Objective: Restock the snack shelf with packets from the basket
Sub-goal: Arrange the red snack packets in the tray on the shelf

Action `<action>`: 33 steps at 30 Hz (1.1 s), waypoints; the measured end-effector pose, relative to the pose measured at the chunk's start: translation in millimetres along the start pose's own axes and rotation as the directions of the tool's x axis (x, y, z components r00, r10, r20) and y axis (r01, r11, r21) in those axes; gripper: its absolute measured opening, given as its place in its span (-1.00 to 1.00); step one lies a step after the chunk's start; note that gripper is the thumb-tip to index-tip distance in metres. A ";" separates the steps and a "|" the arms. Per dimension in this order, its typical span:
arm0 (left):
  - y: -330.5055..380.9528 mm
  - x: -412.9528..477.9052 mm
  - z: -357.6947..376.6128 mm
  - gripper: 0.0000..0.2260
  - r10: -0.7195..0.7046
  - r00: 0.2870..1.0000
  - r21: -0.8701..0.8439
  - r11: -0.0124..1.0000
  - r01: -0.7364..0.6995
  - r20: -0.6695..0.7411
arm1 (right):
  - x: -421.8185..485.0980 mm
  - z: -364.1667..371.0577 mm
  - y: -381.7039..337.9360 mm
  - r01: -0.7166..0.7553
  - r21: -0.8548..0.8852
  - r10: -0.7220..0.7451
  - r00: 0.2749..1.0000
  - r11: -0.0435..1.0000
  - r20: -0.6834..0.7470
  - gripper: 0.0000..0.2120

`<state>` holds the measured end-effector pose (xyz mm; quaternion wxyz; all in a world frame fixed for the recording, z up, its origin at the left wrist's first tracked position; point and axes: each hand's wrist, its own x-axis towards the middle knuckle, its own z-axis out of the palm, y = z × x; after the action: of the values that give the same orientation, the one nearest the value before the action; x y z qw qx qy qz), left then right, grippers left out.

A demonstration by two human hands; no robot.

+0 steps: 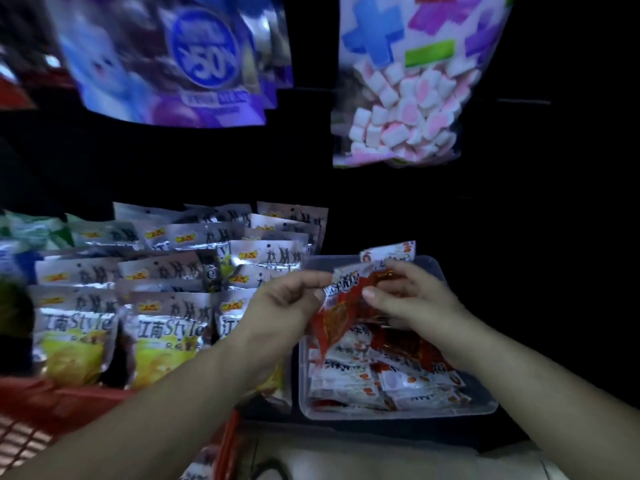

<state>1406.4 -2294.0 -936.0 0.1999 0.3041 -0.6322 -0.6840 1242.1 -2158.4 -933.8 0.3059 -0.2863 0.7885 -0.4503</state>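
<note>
**Together, both hands held red packets over the tray**

Plainly, the left hand [287, 299] and the right hand [412, 299] met at mid-scene, just above a clear plastic tray [398, 413]. Between them hung a red-and-white packet [337, 317], tilted, its lower end dipping toward the tray. The left grip pinched that packet's upper left edge between thumb and fingers. The right grip was curled round the packet's right side, thumb pressed on its front. A second packet [393, 251] stuck up past the right hand's fingers on the far side. How many packets the right hand held in all could not be told.

Below the hands, the tray was filled with more red-and-white packets [391, 375], lying flat and overlapping. Just left of the tray stood rows of silver packets [166, 306] with yellow lower panels, leaning back one behind another from near to far. Green packets [34, 230] lay farther left, blurred.

At the near left corner showed the red basket [45, 407], only its rim and meshed side visible; its contents could not be seen. Above, a bag of pink-and-white marshmallows [401, 109] hung at the far right, and a blurred purple-and-blue bag [180, 64] hung well apart to its left. The background was dark.
</note>
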 end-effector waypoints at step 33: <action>-39.9 -121.4 -107.7 -0.86 -0.075 0.967 0.393 0.904 0.170 -0.243 | -46.9 97.7 -11.9 0.062 -0.191 -0.020 0.976 0.980 0.216 -0.89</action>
<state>1572.1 -2289.4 -957.3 0.1573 0.4532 -0.7149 -0.5087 1346.9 -2181.6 -952.5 0.3493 -0.3779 0.7857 -0.3433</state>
